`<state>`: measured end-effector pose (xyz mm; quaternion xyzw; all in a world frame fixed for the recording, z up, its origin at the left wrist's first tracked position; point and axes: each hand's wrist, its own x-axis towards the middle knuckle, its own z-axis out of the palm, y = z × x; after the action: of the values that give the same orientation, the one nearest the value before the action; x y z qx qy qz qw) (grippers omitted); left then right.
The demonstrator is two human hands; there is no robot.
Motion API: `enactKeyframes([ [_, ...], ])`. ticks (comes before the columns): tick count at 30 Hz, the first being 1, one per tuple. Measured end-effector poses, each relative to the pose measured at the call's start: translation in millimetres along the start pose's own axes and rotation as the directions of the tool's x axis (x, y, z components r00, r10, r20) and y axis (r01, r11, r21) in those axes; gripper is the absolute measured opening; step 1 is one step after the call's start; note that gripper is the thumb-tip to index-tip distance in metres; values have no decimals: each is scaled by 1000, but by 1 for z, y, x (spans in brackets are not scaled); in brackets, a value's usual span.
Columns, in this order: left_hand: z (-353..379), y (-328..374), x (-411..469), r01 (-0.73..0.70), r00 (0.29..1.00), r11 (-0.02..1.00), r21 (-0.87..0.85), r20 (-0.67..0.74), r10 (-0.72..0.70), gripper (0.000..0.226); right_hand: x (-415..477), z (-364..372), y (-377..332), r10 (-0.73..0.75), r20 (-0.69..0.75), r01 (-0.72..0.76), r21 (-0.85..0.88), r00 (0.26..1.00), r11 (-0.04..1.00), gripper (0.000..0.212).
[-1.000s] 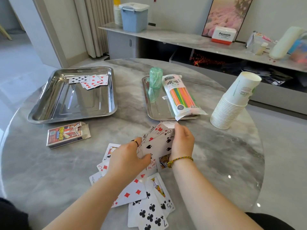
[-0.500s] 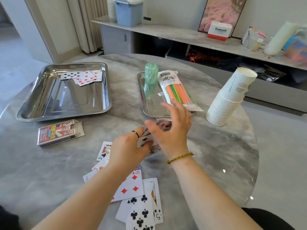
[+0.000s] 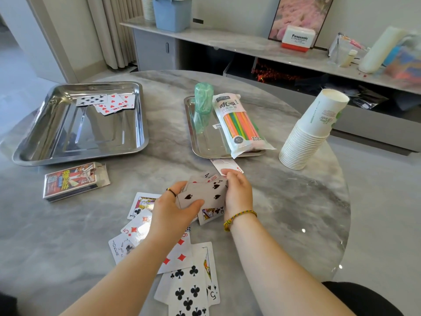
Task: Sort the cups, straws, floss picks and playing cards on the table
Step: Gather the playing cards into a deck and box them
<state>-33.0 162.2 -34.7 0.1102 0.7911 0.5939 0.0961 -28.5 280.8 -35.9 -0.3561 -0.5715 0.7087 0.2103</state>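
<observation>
My left hand (image 3: 175,208) grips a fan of playing cards (image 3: 205,192) with a four of spades on top. My right hand (image 3: 238,192) curls against the fan's right edge, its fingertips touching a red diamond card (image 3: 224,166) that lies just in front of the small steel tray (image 3: 205,147). That tray holds a green floss pick container (image 3: 203,96) and a pack of coloured straws (image 3: 241,124). Several loose cards (image 3: 186,281) lie face up under my forearms. A leaning stack of white paper cups (image 3: 312,131) stands on the right.
A large steel tray (image 3: 79,142) at the left holds several cards (image 3: 107,102) in its far corner. An open card box (image 3: 73,181) lies in front of it. The round marble table's edge (image 3: 341,201) curves close on the right.
My right hand has drawn back from its forward reach towards the small tray to the fan's right edge. My left hand still holds the fan, now spread flatter.
</observation>
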Motion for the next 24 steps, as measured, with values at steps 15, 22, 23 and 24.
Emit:
enactKeyframes([
  [15, 1, -3, 3, -14, 1000, 999, -46, 26, 16, 38, -16, 6, -8, -404, 236, 462, -313, 884, 830, 29],
  [22, 4, -9, 3, 23, 997, 997, -74, 73, -18, 41, 1, -5, -2, -133, -8, 130, -166, 991, 978, 40],
  [23, 5, -10, 3, 28, 996, 997, -66, 85, -22, 42, 2, -5, -1, -80, -35, 75, -121, 996, 990, 37],
  [24, 5, -11, 3, 30, 996, 998, -57, 91, -25, 42, 4, -4, 1, -32, -53, 28, -83, 998, 996, 32],
])
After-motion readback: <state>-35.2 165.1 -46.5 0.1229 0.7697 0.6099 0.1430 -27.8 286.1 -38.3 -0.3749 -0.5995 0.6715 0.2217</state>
